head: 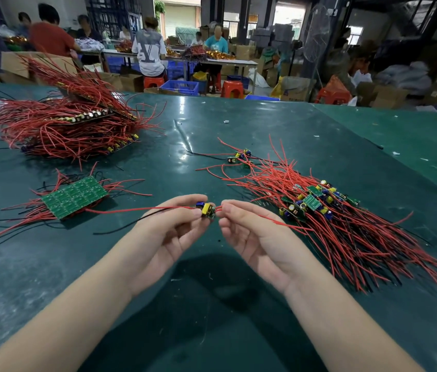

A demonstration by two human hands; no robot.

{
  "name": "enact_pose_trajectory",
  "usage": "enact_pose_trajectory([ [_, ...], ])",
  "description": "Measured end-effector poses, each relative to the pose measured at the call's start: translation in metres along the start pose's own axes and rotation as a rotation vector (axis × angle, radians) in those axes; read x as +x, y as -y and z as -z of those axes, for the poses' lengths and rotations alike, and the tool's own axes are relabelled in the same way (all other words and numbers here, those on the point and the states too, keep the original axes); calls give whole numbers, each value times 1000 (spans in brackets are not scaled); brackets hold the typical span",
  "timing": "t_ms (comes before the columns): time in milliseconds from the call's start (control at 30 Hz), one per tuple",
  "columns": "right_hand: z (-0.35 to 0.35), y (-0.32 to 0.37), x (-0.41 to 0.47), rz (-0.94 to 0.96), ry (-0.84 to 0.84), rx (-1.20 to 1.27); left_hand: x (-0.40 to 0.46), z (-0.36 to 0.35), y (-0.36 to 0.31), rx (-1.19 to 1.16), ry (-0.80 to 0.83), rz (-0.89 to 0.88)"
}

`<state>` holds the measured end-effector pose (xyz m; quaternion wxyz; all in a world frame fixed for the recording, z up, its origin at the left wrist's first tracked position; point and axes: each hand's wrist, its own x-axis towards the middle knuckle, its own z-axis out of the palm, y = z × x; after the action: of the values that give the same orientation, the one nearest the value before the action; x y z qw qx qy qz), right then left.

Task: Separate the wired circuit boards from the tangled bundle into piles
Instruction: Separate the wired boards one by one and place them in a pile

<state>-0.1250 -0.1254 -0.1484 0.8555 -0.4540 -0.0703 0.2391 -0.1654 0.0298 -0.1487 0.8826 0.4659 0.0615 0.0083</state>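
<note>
While both hands' [169,232] [249,232] grip pinches 1 board [208,209], 3 piles lie nearby.

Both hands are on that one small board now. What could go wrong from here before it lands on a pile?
The small green circuit board with a yellow coil is pinched between the left hand and right hand; tugging may strain its solder joints. Its long red wire trails toward the flat green board panel and could snag there.

Large interlocked letters "LV" are printed on the back of a seated worker's grey shirt [148,48]. Printing on a distant carton [296,95] is illegible.
</note>
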Motion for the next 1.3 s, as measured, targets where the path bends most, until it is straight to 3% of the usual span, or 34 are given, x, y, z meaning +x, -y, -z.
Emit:
enact_pose_trajectory([
  [100, -2, 1, -1, -76, 19, 85, 0, 0, -4, -148, 31, 133],
  [267, -4, 0, -2, -149, 31, 181, -2, 2, -7, -225, 75, 198],
  [667, 2, -7, 3, 83, -21, -135, -2, 2, 7, 168, -2, -182],
  [800, 3, -7, 2, 126, -13, -194, -2, 3, 6, 180, -17, -117],
  [1000, 3, -7, 2, 154, -2, -221, 1, 4, 5, -71, -34, 44],
  [1300, 2, -8, 4, 125, 16, -105, 2, 3, 5, -100, -57, 47],
])
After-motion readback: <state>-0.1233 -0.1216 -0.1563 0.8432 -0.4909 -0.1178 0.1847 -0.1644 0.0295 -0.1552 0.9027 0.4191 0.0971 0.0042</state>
